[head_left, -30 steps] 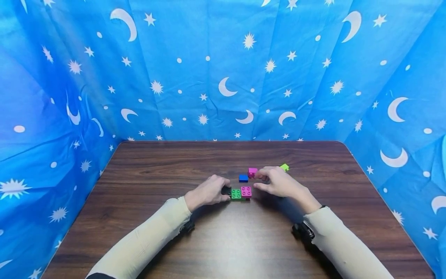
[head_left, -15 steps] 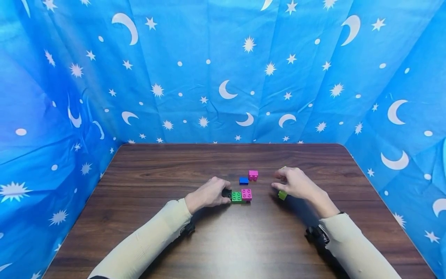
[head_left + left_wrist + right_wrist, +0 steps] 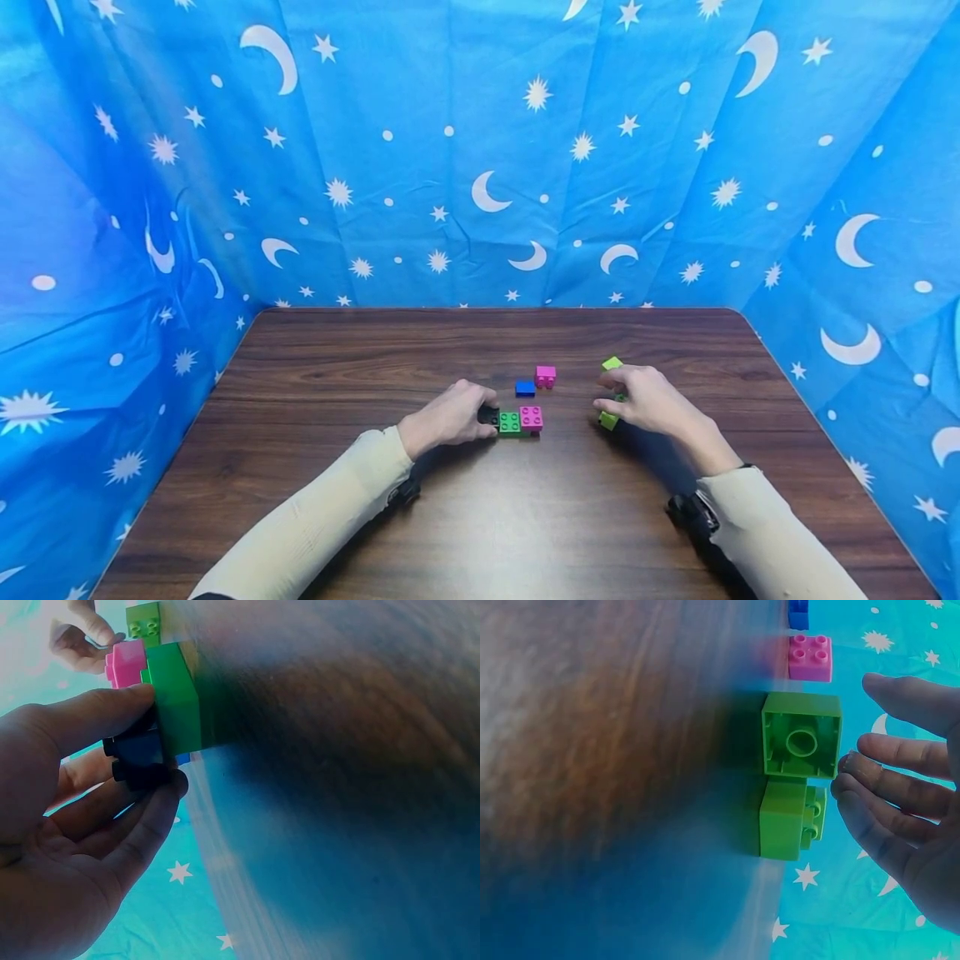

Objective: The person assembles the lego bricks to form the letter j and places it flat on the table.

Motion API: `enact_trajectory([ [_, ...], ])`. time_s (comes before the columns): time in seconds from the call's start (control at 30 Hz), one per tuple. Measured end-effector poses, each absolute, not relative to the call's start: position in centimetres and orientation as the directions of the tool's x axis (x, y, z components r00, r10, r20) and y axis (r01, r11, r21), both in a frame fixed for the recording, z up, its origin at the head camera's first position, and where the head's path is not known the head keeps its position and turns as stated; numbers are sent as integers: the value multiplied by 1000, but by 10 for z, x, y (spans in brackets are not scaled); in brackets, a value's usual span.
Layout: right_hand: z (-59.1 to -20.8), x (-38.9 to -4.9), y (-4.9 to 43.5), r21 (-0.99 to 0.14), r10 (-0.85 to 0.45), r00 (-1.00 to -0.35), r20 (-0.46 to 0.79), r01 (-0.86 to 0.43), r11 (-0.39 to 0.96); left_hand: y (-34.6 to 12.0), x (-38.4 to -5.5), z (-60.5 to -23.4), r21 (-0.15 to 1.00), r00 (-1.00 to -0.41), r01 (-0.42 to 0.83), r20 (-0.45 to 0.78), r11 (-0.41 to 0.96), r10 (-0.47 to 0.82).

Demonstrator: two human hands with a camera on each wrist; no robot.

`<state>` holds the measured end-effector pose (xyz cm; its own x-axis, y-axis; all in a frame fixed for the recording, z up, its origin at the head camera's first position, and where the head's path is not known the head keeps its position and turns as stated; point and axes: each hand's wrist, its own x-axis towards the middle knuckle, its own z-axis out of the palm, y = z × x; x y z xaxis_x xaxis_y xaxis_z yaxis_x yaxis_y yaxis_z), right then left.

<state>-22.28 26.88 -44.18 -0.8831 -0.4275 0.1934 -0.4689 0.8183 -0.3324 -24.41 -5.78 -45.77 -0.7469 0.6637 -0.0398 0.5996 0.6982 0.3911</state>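
My left hand [image 3: 452, 411] pinches a black brick [image 3: 139, 754] between thumb and fingers. That brick belongs to a low joined row with a green brick [image 3: 509, 422] and a pink brick [image 3: 531, 417]. My right hand [image 3: 654, 400] hovers at the right with fingers loosely bent and nothing visibly gripped. Under it are a lime brick [image 3: 608, 420], whose hollow underside [image 3: 802, 741] faces the right wrist camera, and another lime-green brick [image 3: 781, 821] with studs up. Whether a fingertip touches one is unclear. Past the fingers lies a lime brick [image 3: 612, 363].
Behind the joined row, a blue brick [image 3: 525, 389] lies beside a loose pink brick [image 3: 545, 377] with its studs facing the person. Everything rests on a dark wood-grain table [image 3: 360, 350]. A blue curtain [image 3: 420, 183] with moons and stars surrounds it.
My right hand has moved from beside the loose pink brick rightward, over the lime bricks, then drew back slightly, uncovering the far lime one. My left hand stays on the black brick.
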Motion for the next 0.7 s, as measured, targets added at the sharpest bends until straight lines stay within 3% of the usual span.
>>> enact_trajectory([
  [0.7, -453, -218, 284, -343, -370, -917, 150, -399, 850, -58, -243, -455, 387, -744, 605, -36, 696, 667],
])
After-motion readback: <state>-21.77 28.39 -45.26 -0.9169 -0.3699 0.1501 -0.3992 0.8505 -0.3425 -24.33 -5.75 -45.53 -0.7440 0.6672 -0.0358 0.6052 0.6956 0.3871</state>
